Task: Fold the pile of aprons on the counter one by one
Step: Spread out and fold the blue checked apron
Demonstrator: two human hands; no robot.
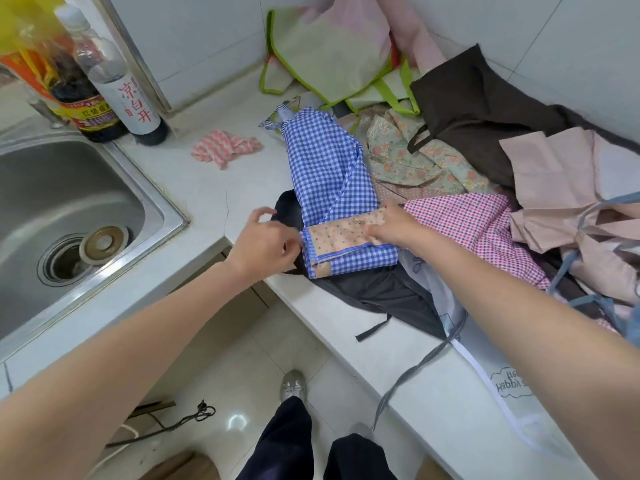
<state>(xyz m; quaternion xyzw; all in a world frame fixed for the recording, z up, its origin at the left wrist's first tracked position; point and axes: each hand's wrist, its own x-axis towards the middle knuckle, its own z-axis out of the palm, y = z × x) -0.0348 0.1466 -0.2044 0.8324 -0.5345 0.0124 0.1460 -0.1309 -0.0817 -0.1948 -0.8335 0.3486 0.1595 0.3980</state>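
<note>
While the blue check apron (329,174) lies as a long strip across the desk (207,188), its near end turned up to show the peach pocket band (343,230), I pinch that end's left corner with my left hand (266,244) and press my right hand (391,223) on the band's right side, fingers curled onto the cloth. To fold it well, I judge I should keep both corners level, draw the hem taut so the band lies square, then carry the end toward the far straps without dragging the dark apron (381,292) beneath it. The pile (485,168) crowds just to the right, touching the strip, so a stray edge could catch. The strip's underside and the ends of its straps are hidden. I cannot tell how many aprons the pile holds, and the right frame edge cuts it off. My right fingertips are partly buried in the fabric.
</note>
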